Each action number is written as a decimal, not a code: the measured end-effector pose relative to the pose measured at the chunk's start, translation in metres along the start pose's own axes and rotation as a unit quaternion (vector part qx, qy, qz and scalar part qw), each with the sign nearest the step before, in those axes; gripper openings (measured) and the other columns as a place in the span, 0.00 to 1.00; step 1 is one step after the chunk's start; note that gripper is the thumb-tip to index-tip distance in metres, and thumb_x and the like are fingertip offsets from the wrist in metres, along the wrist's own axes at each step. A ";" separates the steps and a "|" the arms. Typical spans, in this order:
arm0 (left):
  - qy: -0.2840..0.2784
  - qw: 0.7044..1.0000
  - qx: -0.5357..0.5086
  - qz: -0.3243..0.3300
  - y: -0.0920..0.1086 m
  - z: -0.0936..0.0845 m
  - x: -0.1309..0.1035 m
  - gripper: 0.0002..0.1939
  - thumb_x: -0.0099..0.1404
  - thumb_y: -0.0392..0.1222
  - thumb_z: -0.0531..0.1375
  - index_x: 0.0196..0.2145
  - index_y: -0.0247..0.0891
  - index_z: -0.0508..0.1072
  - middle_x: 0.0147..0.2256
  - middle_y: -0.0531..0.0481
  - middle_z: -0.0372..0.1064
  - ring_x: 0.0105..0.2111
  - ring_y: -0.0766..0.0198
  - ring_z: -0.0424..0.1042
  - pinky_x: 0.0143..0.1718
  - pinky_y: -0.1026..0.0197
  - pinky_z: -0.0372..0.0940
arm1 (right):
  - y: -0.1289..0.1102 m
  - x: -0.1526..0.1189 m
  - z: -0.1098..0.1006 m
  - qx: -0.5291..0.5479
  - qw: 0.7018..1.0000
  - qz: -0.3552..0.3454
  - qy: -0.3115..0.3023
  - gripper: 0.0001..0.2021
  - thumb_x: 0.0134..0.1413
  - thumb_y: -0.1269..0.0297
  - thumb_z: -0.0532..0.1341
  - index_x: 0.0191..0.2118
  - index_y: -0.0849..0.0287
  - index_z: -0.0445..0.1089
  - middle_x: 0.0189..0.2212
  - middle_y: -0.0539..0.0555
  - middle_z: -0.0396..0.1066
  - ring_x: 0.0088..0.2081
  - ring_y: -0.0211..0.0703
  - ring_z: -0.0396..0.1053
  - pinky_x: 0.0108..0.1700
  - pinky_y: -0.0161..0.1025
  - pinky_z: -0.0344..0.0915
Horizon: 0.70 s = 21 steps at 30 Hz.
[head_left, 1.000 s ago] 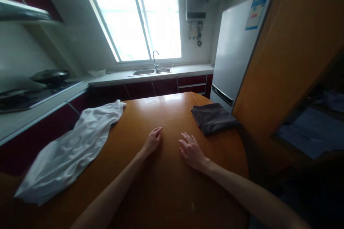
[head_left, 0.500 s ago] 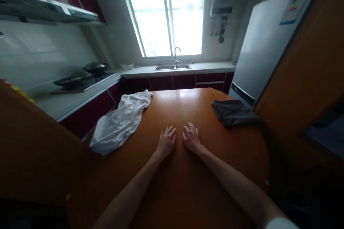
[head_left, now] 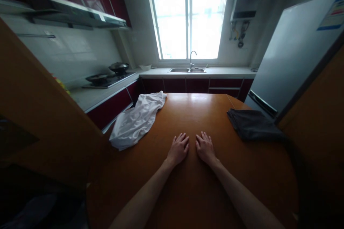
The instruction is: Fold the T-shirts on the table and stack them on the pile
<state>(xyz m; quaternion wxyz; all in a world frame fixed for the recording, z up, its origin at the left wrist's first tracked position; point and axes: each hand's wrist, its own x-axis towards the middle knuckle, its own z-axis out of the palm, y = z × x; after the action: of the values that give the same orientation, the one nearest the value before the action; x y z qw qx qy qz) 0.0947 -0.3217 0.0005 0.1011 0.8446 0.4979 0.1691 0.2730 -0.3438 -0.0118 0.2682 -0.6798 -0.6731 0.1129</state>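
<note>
Both of my hands lie flat on a brown wooden table (head_left: 193,114), side by side with a small gap between them. My left hand (head_left: 178,149) is open, palm down, fingers a little spread, holding nothing. My right hand (head_left: 205,147) rests the same way, open, its fingers pointing away from me. To the left, a rumpled white cloth (head_left: 138,120), perhaps a garment, is spread along the table's edge. A folded dark grey cloth (head_left: 252,124) lies at the right side. Neither hand touches either cloth.
Beyond the table runs a counter with a double sink (head_left: 179,70) and faucet (head_left: 191,59) under a bright window. At the left, pans (head_left: 118,67) stand on a gas stove (head_left: 113,79) below a range hood (head_left: 88,16). A fridge (head_left: 290,53) stands at the right.
The camera view has turned left, so the whole scene sits further right in the picture. My hands stay flat on the table, and both cloths lie as before.
</note>
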 end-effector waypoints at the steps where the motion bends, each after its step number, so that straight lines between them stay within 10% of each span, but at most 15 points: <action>1: 0.001 1.000 0.000 -0.001 0.001 0.000 -0.001 0.24 0.72 0.42 0.52 0.63 0.40 0.67 0.68 0.44 0.55 0.69 0.53 0.51 0.69 0.43 0.46 | 0.001 0.000 0.002 0.006 1.000 -0.004 0.009 0.23 0.64 0.65 0.53 0.62 0.62 0.69 0.69 0.65 0.54 0.71 0.57 0.49 0.70 0.56 0.42; 13: 0.037 0.995 -0.092 -0.022 -0.002 0.002 0.001 0.20 0.69 0.40 0.55 0.56 0.42 0.74 0.65 0.45 0.62 0.68 0.52 0.54 0.69 0.40 0.44 | 0.013 -0.003 -0.002 0.319 0.930 -0.009 0.182 0.19 0.57 0.65 0.54 0.50 0.61 0.76 0.56 0.63 0.71 0.59 0.52 0.67 0.62 0.52 0.62; 21: 0.136 0.952 -0.275 -0.024 -0.039 -0.014 0.004 0.17 0.62 0.33 0.57 0.47 0.39 0.77 0.52 0.45 0.75 0.56 0.57 0.71 0.62 0.50 0.62 | -0.001 -0.023 -0.014 0.449 0.881 0.016 0.149 0.17 0.52 0.60 0.59 0.46 0.56 0.78 0.55 0.60 0.71 0.59 0.53 0.66 0.57 0.49 0.66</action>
<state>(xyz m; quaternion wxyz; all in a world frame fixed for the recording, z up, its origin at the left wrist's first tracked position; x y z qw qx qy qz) 0.0592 -0.2993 0.0012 0.2650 0.7411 0.4610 0.4100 0.2777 -0.3692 -0.0040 0.6402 -0.5062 -0.4911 0.3044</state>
